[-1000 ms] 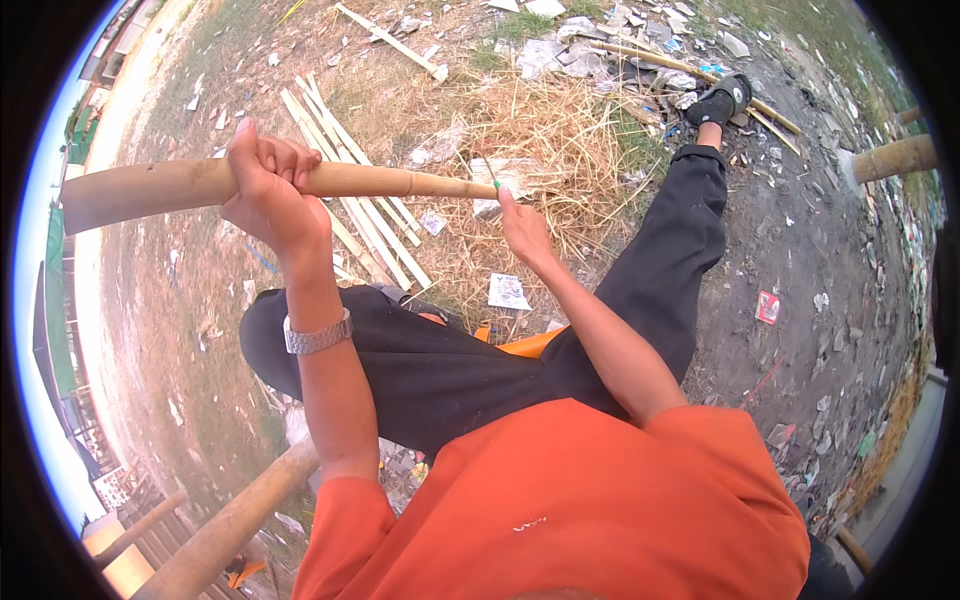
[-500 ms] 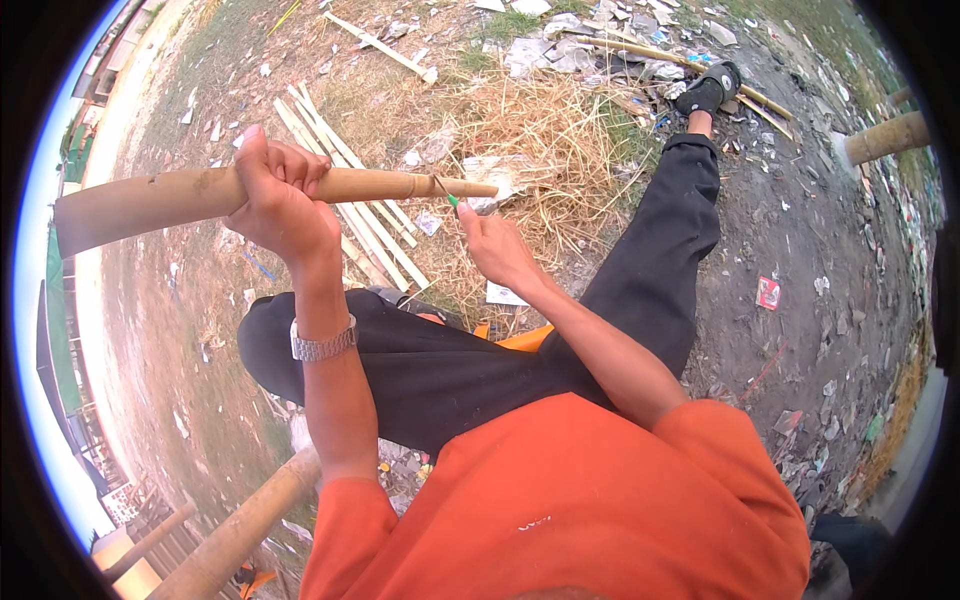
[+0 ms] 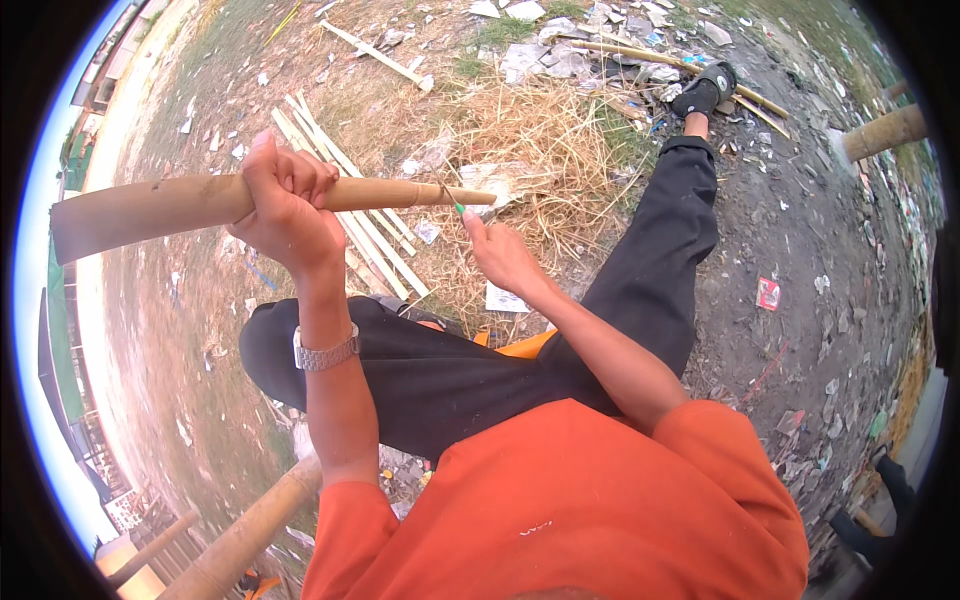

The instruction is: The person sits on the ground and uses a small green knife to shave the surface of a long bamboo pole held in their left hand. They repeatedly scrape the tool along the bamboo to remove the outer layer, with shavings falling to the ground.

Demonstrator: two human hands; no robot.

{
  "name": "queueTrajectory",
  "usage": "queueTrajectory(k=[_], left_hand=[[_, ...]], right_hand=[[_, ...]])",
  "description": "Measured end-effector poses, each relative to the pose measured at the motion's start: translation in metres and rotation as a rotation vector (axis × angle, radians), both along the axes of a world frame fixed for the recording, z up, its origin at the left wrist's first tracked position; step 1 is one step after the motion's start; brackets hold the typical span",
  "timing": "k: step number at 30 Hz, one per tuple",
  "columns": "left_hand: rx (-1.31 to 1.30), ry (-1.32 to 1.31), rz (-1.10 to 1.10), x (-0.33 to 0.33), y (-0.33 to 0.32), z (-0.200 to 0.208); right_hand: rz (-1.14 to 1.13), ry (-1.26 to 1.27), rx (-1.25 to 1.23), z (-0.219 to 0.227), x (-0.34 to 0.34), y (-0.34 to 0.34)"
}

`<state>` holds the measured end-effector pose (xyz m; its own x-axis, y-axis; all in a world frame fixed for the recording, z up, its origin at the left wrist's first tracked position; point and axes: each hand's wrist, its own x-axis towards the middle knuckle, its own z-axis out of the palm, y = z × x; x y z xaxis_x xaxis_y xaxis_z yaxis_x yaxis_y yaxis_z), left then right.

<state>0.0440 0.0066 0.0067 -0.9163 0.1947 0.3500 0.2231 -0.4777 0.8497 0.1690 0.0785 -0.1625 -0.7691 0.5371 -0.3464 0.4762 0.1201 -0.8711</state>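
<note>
A long bamboo pole (image 3: 150,208) lies across in front of me, its wide end at the far left and its thin end over the straw. My left hand (image 3: 290,205) is wrapped round the pole's middle, knuckles up. In my right hand (image 3: 505,258) is a green-handled knife (image 3: 460,208), its thin dark blade against the pole by a ring near the thin end. The fingers hide most of the handle.
Split bamboo strips (image 3: 345,150) lie on the ground beyond the pole, next to a heap of dry straw (image 3: 560,140). Thick bamboo posts stand at lower left (image 3: 245,525) and far right (image 3: 885,133). Another person's dark-clad legs (image 3: 865,535) show at lower right.
The pole's thin end and my right hand with the knife have dipped slightly. The left hand keeps its hold. Another person's legs show more clearly at lower right.
</note>
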Motion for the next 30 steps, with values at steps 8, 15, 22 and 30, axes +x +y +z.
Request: queueTrajectory(k=[8,15,22,30], left_hand=[[-0.021,0.046,-0.110,0.006,0.000,0.000],[-0.078,0.035,-0.111,0.004,0.001,0.001],[-0.031,0.047,-0.111,0.002,0.001,-0.001],[-0.090,0.045,-0.100,-0.002,-0.001,0.000]], right_hand=[[-0.046,-0.081,-0.008,-0.029,0.007,0.002],[-0.045,-0.089,0.000,-0.050,0.006,0.004],[-0.091,-0.013,0.008,-0.070,0.003,0.000],[-0.079,-0.097,0.016,-0.109,0.003,0.008]])
